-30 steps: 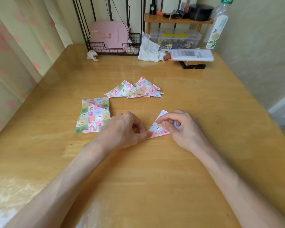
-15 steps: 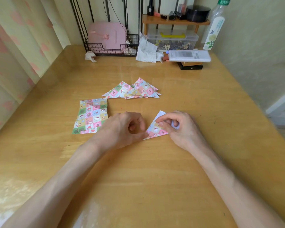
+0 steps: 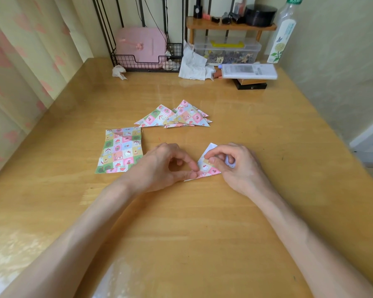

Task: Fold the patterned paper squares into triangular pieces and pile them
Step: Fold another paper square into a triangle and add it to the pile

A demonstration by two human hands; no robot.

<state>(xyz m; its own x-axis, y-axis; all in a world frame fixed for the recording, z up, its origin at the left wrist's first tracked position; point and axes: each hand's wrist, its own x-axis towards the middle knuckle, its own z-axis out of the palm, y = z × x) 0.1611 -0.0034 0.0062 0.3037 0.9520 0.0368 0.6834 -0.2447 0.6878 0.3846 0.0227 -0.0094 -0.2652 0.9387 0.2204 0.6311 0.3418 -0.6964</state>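
A folded patterned paper triangle (image 3: 206, 167) lies flat on the wooden table (image 3: 202, 222) between my hands. My left hand (image 3: 166, 166) pinches its lower left corner with thumb and forefinger. My right hand (image 3: 235, 164) has curled fingers pressing on the triangle's right half and covers part of it. A stack of unfolded patterned squares (image 3: 120, 152) lies to the left. A loose pile of folded triangles (image 3: 177, 117) lies further back.
At the table's back stand a black wire basket (image 3: 146, 61) holding a pink case, crumpled tissues (image 3: 193, 64), a clear plastic box (image 3: 227, 51) under a small wooden shelf, a white box (image 3: 249, 72) and a bottle (image 3: 283, 31). A curtain hangs on the left.
My left hand's thumb and forefinger have slid a little along the triangle's lower left corner. My right hand stays on the paper. The view has shifted slightly.
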